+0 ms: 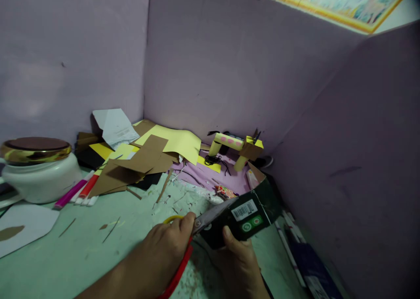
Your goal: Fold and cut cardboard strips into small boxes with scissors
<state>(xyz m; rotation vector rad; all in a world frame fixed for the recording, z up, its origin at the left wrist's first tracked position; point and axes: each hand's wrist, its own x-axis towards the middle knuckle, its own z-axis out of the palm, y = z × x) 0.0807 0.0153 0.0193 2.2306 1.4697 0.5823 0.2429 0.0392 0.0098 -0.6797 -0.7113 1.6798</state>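
My left hand (pixel 164 248) is closed round the handles of a pair of scissors (pixel 211 215), which are red and yellow. Their blades lie along the upper edge of a dark green cardboard box (pixel 243 216) that bears a barcode and round green marks. At the box's lower edge, my right hand (pixel 239 255) grips it with the thumb on the printed face; its other fingers are hidden behind. The box is tilted, and its far end stands open, showing brown card inside.
Brown card pieces (pixel 131 165) and yellow paper (pixel 170 141) lie by the wall. A lidded white pot (pixel 41 176) and markers (pixel 70 194) are at left. A yellow tube figure (pixel 228 142) stands at the back. A dark blue packet (pixel 310 264) lies at right.
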